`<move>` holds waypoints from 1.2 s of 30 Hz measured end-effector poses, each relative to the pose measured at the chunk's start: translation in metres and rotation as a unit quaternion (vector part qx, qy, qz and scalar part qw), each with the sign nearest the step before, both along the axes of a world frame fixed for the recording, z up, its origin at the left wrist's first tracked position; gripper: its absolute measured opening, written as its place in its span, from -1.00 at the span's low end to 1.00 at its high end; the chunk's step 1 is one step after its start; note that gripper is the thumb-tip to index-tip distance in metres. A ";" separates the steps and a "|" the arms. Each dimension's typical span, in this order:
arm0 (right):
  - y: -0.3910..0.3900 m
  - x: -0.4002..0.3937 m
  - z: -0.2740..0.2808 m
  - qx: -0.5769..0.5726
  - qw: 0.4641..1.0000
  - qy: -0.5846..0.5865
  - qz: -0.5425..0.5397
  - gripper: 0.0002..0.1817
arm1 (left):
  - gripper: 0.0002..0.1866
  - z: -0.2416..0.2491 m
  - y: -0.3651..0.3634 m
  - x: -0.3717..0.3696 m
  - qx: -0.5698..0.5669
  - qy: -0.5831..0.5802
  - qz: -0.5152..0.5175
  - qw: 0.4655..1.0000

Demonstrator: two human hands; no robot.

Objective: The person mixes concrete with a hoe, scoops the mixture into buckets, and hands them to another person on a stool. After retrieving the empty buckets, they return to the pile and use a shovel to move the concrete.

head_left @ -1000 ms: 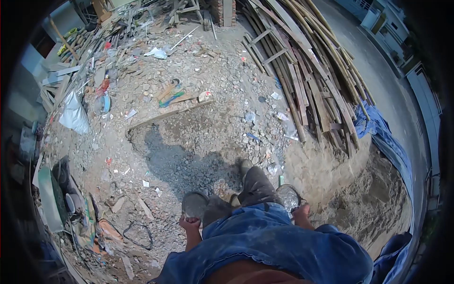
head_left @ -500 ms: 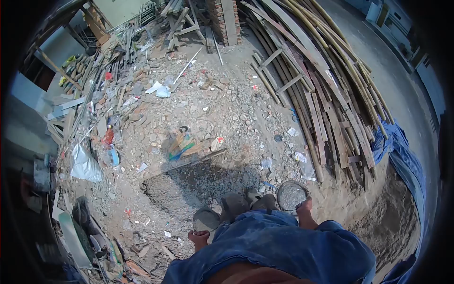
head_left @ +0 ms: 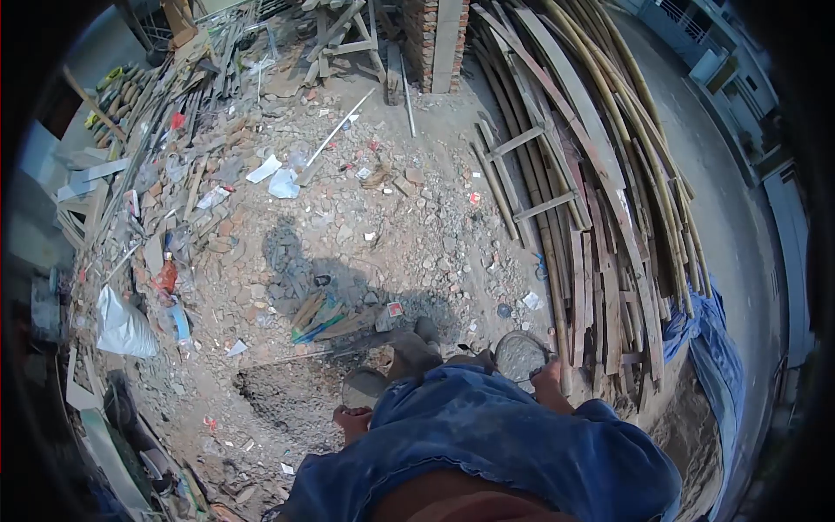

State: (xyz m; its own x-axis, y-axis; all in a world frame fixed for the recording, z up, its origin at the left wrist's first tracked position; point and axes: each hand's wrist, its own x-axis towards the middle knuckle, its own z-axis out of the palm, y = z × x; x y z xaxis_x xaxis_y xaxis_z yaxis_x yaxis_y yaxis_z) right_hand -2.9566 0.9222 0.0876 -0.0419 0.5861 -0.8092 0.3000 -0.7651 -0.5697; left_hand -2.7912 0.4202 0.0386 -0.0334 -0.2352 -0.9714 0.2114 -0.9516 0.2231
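My left hand (head_left: 352, 419) is closed around the rim or handle of a round bucket (head_left: 363, 383), which hangs low beside my left leg. On the other side, my right hand (head_left: 548, 378) grips a second round bucket (head_left: 522, 355) with a grey, grainy fill that looks like gravel or wet mix. The exact hold is too small to make out in both hands. My blue shirt (head_left: 487, 426) covers the space between them. One shoe (head_left: 426, 329) stands forward near a flattened sack (head_left: 330, 317) on the rubble.
Long planks and bamboo poles (head_left: 609, 174) lie along the right, with a wooden ladder-like frame (head_left: 539, 207) among them. A brick column (head_left: 426, 43) rises ahead. Rubble covers the ground; a dug pit (head_left: 278, 391) lies to the left. A white sack (head_left: 122, 322) sits further left.
I have stepped forward past the pit's far edge, and both buckets have moved along with my hands. My shadow now falls further ahead over the rubble.
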 end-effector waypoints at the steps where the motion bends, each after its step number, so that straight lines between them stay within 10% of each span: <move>1: -0.002 -0.020 0.006 -0.015 0.998 -0.055 0.010 -0.65 | -0.65 0.018 -0.004 -0.029 -0.007 -0.002 0.023 1.000; 24: -0.123 -0.521 -0.009 -0.063 0.992 -0.069 0.081 -0.73 | -0.65 0.118 -0.103 -0.500 -0.039 -0.041 0.138 0.989; 36: -0.182 -0.757 -0.002 0.000 0.991 -0.007 0.135 -0.79 | -0.67 0.050 -0.170 -0.689 0.052 0.023 0.153 0.987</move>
State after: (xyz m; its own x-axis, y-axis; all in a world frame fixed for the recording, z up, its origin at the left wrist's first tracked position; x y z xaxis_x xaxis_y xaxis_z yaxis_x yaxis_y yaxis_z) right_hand -3.7139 0.7401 0.0854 -0.1861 0.5542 -0.8113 0.5024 -0.6560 -0.5633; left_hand -3.4804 0.2503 0.0883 -0.0218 -0.1398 -0.9899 0.4995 -0.8592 0.1104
